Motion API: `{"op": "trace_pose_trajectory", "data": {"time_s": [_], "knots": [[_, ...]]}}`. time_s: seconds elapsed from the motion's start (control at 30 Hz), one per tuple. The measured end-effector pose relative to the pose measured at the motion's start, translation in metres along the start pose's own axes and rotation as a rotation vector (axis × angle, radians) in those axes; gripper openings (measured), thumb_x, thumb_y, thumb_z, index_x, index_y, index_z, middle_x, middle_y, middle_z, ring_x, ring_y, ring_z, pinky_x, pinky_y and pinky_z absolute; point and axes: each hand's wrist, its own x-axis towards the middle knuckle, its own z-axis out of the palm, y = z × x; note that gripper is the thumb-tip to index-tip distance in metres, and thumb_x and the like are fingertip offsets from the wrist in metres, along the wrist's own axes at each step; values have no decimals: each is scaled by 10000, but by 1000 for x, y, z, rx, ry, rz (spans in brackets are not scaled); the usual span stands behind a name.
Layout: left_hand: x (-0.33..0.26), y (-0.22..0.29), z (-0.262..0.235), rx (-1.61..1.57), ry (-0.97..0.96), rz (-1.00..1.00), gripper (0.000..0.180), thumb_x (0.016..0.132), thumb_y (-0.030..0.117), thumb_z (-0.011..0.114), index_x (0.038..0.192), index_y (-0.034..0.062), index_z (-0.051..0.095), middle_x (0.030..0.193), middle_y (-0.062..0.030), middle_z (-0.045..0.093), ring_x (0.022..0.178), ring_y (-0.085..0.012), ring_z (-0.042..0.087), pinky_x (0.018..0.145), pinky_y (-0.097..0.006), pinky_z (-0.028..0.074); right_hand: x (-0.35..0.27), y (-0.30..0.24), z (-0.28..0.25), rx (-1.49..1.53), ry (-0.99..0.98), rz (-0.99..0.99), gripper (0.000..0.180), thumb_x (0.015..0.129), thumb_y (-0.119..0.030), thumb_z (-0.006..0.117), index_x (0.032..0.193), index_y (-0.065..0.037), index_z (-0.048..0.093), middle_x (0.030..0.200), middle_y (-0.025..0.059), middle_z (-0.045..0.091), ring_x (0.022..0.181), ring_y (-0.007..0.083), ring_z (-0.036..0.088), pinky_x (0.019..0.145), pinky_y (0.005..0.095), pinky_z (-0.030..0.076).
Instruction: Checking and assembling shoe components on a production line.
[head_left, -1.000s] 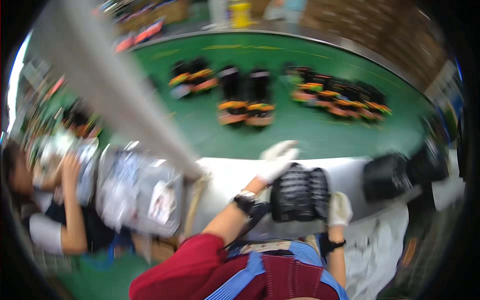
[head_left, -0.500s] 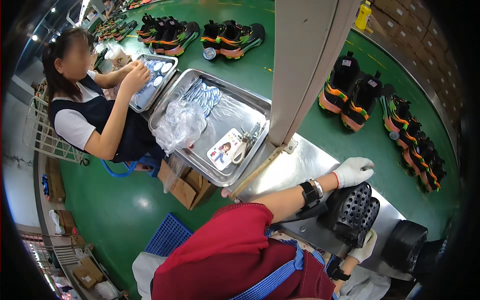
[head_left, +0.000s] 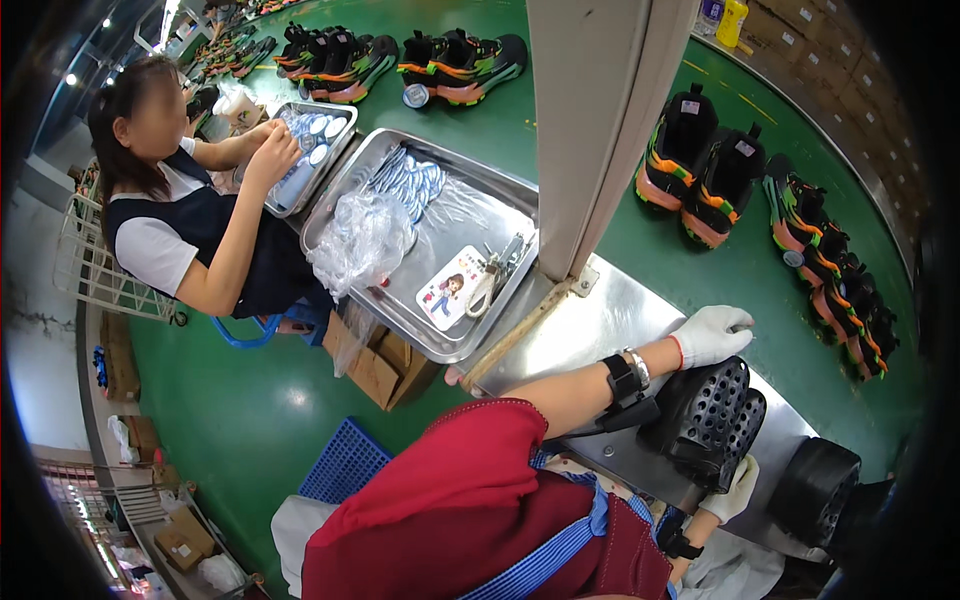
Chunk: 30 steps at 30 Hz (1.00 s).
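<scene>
My left hand [head_left: 712, 336], in a white glove, lies at the edge of the green belt with its fingers together and curled down. I see nothing in it. Just below it stands a pair of black clog-shaped pieces [head_left: 708, 418] with round holes, toes up, on the metal ledge [head_left: 560, 350]. My right hand [head_left: 738, 490], also gloved, is against the near right side of that pair. Its fingers are partly hidden, so its grip does not show. Beyond my left hand, black sneakers [head_left: 722, 190] with orange and green trim stand on the belt [head_left: 640, 245].
A grey post [head_left: 590, 130] rises left of my hands. Left of it, a metal tray [head_left: 470, 345] holds plastic bags, round tags, a card and metal tools. A co-worker [head_left: 200, 220] sits farther left, hands together over another tray [head_left: 345, 130]. Another black piece [head_left: 815, 490] stands at right.
The view has shifted slightly, and a purple-labelled bottle now shows beside the yellow one. Both my hands stay in nearly the same places by the black pieces.
</scene>
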Motion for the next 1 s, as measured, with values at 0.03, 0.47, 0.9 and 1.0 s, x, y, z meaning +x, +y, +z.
{"op": "trace_pose_trajectory", "data": {"time_s": [0.03, 0.47, 0.9, 1.0], "knots": [[1, -4, 4, 12, 24, 48, 429, 862, 286, 554, 1155, -21, 617, 1098, -197, 659, 1034, -293, 635, 926, -334, 471, 0, -2, 0, 4, 2, 3, 257, 987, -195, 468, 1066, 3, 610, 983, 121, 645, 897, 228, 598, 864, 325, 455], [2, -6, 9, 6, 19, 29, 420, 868, 284, 548, 1154, -15, 620, 1109, -191, 657, 1045, -296, 629, 943, -337, 464, -3, -10, -3, -47, 23, 24, 262, 988, -200, 473, 1069, 9, 610, 994, 118, 650, 902, 221, 604, 866, 318, 458], [2, -5, 25, 55, 33, 99, 398, 867, 261, 522, 1126, -21, 629, 1102, -204, 649, 1053, -324, 612, 953, -357, 457, -1, 13, -9, 59, 41, -1, 255, 987, -180, 494, 1076, 34, 600, 969, 115, 634, 893, 198, 576, 870, 308, 449], [1, -1, 21, 40, 40, 83, 388, 866, 264, 528, 1110, -20, 633, 1092, -211, 646, 1049, -335, 606, 945, -366, 459, -1, 15, -3, 137, 38, 42, 262, 997, -186, 488, 1104, 26, 598, 993, 111, 635, 908, 187, 569, 886, 302, 444]]}}
